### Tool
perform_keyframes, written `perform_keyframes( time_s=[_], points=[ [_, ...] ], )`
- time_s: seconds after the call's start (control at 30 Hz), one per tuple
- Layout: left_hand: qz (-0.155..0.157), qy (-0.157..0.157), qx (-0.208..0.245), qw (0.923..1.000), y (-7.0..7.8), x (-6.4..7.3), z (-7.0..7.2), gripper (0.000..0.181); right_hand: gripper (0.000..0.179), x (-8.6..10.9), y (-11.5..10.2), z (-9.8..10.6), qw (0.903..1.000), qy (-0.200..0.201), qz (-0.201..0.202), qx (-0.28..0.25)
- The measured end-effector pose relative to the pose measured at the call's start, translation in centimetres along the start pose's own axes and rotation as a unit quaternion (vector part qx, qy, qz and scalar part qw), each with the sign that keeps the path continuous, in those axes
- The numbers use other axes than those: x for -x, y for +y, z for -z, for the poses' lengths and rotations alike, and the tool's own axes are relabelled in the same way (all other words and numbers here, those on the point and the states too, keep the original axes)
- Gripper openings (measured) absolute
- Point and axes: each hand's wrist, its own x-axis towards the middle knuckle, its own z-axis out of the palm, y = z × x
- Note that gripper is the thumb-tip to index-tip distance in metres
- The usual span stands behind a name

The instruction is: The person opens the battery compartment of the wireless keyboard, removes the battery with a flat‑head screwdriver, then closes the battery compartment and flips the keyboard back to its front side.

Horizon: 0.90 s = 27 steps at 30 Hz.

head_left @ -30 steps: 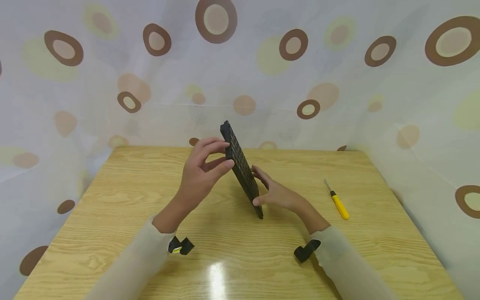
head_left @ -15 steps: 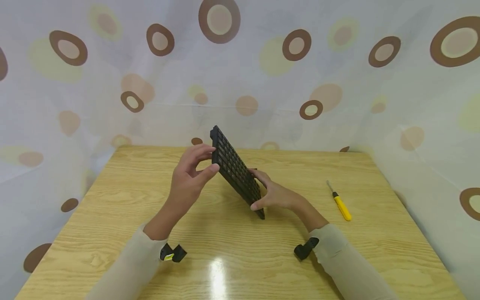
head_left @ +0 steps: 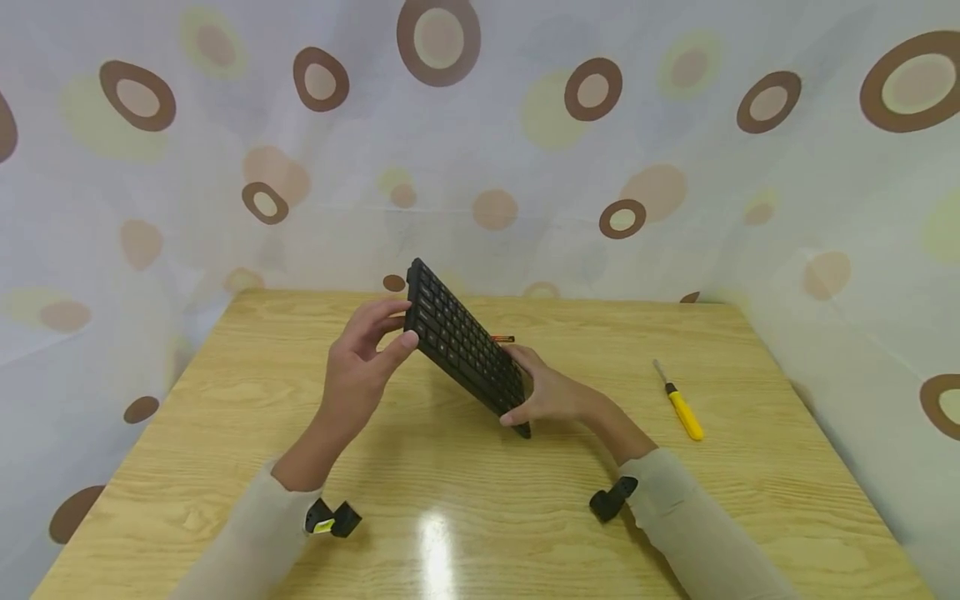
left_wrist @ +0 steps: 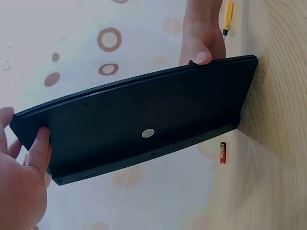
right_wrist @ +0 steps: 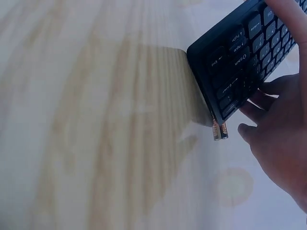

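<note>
A black keyboard [head_left: 459, 333] leans up from the table, its left end high and its right end down near the wood. At that raised end my left hand [head_left: 354, 367] pinches the edge between thumb and fingers. My right hand [head_left: 553, 392] grips the lower end, thumb at the near edge and fingers at the far one. In the left wrist view the plain underside shows, with a small pale oval sticker [left_wrist: 148, 133]. Keys face the right wrist camera, and two batteries [right_wrist: 219, 129] lie just past the keyboard's corner.
To the right, a screwdriver [head_left: 680, 408] with a yellow handle lies on the wooden table [head_left: 480, 517]. Beyond the keyboard, a red and black battery [head_left: 505, 338] is partly hidden. A patterned cloth [head_left: 517, 150] hangs behind the table and at both sides.
My left hand has moved left and down with the raised end, so the keyboard tilts lower and shows more keys. My right hand stays nearly in place. A battery has come into view behind.
</note>
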Motion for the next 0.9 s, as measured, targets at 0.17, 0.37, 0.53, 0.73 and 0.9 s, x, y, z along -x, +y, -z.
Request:
perform_keyframes(
  time_s=[0.17,0.37,0.53,0.73,0.9],
  points=[
    [0.049,0.007,0.019,0.9986,-0.5,0.8,0.8,0.039,0.127,0.7,-0.3,0.3,0.9991,0.016,-0.003,0.039],
    [0.142,0.017,0.038,0.9889,-1.7,2.2,1.9,0.044,0.127,1.6,-0.1,1.4,0.9945,0.026,-0.018,0.1],
    [0.198,0.006,-0.006,0.9801,-2.7,3.2,2.6,0.048,0.128,2.0,0.5,2.1,0.9876,0.028,-0.024,0.153],
    [0.262,-0.014,-0.064,0.9627,-3.8,4.1,3.0,0.048,0.128,2.5,0.6,2.7,0.98,0.024,-0.031,0.195],
    [0.303,-0.037,-0.082,0.9487,-5.0,4.9,3.2,0.047,0.129,2.9,0.6,2.9,0.9725,0.015,-0.044,0.228]
  ],
)
